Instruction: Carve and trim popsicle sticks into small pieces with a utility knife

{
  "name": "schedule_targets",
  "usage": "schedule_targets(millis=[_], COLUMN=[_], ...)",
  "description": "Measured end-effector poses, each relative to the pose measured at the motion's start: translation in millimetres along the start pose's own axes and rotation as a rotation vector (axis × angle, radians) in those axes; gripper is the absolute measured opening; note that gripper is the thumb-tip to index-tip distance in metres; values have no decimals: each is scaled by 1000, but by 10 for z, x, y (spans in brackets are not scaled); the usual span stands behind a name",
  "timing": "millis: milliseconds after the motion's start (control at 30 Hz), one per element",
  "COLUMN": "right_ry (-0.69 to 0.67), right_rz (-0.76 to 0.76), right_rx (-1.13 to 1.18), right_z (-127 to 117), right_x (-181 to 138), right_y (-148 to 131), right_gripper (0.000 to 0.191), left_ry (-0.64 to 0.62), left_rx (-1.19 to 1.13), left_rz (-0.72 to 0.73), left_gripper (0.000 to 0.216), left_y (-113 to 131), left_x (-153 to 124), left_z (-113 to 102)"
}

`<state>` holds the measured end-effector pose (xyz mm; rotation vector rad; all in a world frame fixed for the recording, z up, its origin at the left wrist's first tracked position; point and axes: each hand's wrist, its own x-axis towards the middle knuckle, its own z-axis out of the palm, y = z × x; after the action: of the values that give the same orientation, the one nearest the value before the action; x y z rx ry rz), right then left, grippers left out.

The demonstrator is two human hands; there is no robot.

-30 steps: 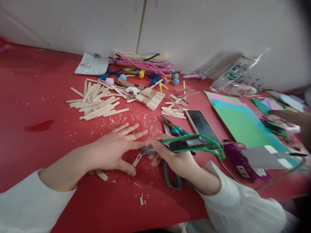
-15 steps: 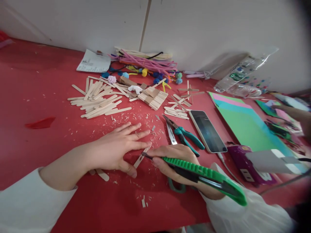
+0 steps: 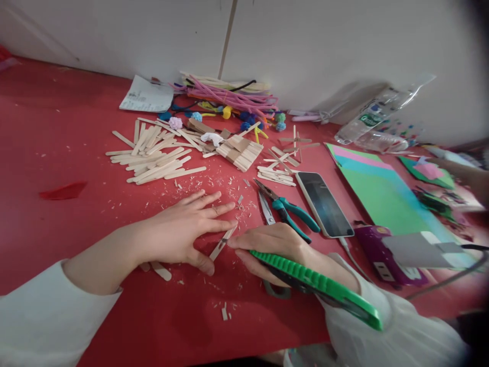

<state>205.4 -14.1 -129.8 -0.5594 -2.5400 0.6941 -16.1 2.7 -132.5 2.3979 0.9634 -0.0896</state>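
Observation:
My right hand [image 3: 275,250] grips a green utility knife [image 3: 321,285], its handle slanting down to the right. The tip of its blade meets a wooden craft stick [image 3: 221,245], where a dark slot shows in the wood. Spread flat on the red table, my left hand [image 3: 175,232] has its index finger and thumb at the two ends of that stick. Two more craft sticks [image 3: 161,271] stick out from below the left wrist. Fine wood shavings lie around the fingers.
Loose craft sticks [image 3: 153,153] are heaped behind my left hand. Pliers [image 3: 286,206], scissors [image 3: 266,209] and a phone [image 3: 324,204] lie to the right, near coloured paper [image 3: 382,188], a purple power bank [image 3: 382,255] and a plastic bottle [image 3: 361,122]. Another person's arm [image 3: 466,176] shows at the right edge.
The knife's handle has rolled and its rear end dipped slightly, with the blade tip still at the stick. My left hand stays in place. The other person's arm has shifted.

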Motion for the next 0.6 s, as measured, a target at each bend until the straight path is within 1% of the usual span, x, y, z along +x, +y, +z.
schedule_targets(millis=[100,167,233,433,533,600], right_ry=[34,86,103,128,125,144], right_rz=[19,67,129,223,216,162], right_rx=[5,31,46,-25,-57,-57], right_z=[19,50,69,-12,-37,-16], right_x=[8,-10,-31,-17,4,7], right_y=[45,75,78,-86,-128,-108], right_gripper=[16,15,16,16,16,15], left_ry=[4,6,-4,0,0,-8], left_rx=[23,43,59,42,32,28], left_rz=[0,1,-8,-5,-3,-11], left_gripper=[78,79,80,79,79,80], left_y=[-2,7,21,32,29,31], left_x=[3,7,10,3,-5,-5], left_z=[0,-6,-14,-11,-8,-11])
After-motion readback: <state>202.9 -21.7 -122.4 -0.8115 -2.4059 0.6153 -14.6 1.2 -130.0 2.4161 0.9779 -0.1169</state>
